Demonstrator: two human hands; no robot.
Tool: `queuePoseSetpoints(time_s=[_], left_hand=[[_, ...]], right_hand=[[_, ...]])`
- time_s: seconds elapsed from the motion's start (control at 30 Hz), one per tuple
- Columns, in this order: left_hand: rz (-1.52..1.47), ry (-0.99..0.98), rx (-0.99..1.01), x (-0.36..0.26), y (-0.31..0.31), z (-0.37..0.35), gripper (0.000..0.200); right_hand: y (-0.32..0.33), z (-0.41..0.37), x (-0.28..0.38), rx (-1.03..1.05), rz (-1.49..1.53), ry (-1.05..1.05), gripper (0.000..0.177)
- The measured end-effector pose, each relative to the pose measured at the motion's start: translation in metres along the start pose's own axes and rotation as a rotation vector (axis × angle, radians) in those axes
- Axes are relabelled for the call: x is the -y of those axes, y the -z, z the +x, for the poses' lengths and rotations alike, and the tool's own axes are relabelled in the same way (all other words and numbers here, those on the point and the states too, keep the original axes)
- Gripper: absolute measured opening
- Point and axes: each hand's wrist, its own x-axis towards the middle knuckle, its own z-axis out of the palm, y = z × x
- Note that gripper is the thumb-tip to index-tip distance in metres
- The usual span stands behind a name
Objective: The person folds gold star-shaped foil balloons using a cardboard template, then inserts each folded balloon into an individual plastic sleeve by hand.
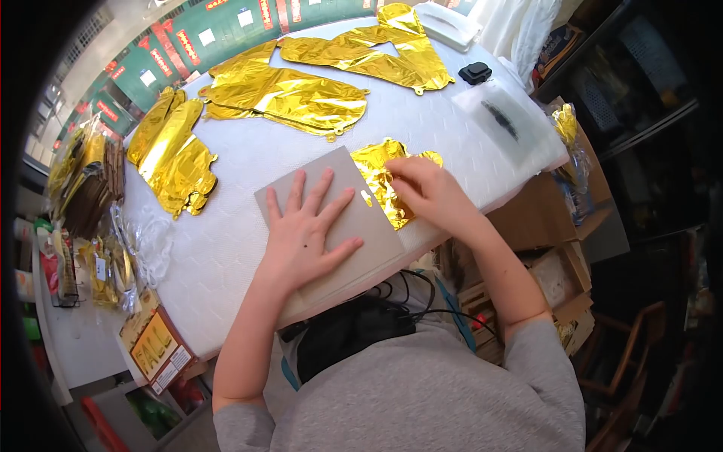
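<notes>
A grey flat board (369, 245) lies near the table's front edge, partly over a gold foil piece (392, 197). My left hand (305, 230) rests flat on the board with its fingers spread. Just right of the board, my right hand (422, 188) is on the gold foil with its fingers bent together; what lies between the fingertips is too small to make out. A small gold bit (367, 198) shows at the board's right edge.
Flat gold foil balloons lie at the table's left (173, 154), middle (301, 98) and back right (407, 53). A black object (475, 73) and a clear plastic pack (504, 124) are at right. Cardboard boxes (535, 211) stand beyond the edge; wrapped bundles (94, 173) are far left.
</notes>
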Motion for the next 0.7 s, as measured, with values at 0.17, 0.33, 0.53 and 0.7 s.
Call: queuePoseSetpoints(time_s=[0.17, 0.33, 0.53, 0.7], left_hand=[[0.012, -0.012, -0.039, 0.001, -0.003, -0.001, 0.077], [0.003, -0.004, -0.040, 0.001, -0.004, -0.002, 0.078], [0.009, -0.009, -0.052, 0.002, -0.006, -0.002, 0.078], [0.004, -0.016, -0.052, 0.003, -0.007, -0.003, 0.077]], right_hand=[[0.008, 0.032, -0.024, -0.065, -0.336, -0.073, 0.066], [0.024, 0.079, -0.027, 0.364, -0.148, -0.362, 0.078], [0.027, 0.097, -0.025, 0.415, -0.185, -0.406, 0.067], [0.027, 0.105, -0.024, 0.451, -0.057, -0.570, 0.058]])
